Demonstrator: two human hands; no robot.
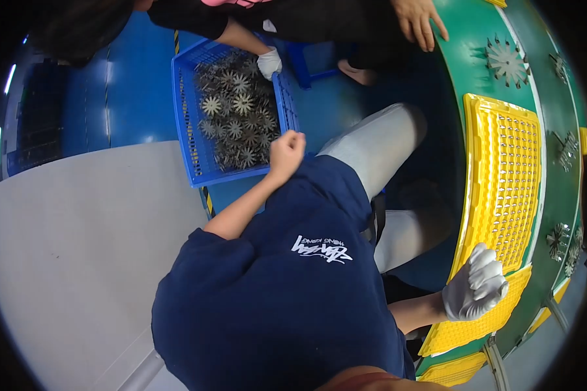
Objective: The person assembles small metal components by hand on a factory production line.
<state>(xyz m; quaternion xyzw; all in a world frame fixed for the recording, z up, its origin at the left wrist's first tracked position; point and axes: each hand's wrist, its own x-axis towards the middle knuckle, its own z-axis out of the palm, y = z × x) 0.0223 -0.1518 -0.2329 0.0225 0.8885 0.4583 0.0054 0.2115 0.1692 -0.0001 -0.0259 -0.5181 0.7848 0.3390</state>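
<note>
My left hand (287,150) is bare and closed in a fist, hovering at the near right corner of a blue crate (184,117) filled with several grey star-shaped metal parts (238,111). Nothing shows in that fist. My right hand (476,283) wears a white glove and is curled shut, resting on the near end of a yellow perforated tray (505,176) that lies on a green conveyor belt (466,58). My navy shirt and grey trousers fill the middle of the view.
Another person at the top has a white-gloved hand (269,62) in the crate and a bare hand (419,23) on the belt's edge. More star-shaped parts (507,62) lie on the belt. A second yellow tray (453,371) sits below. Blue floor and a grey surface lie left.
</note>
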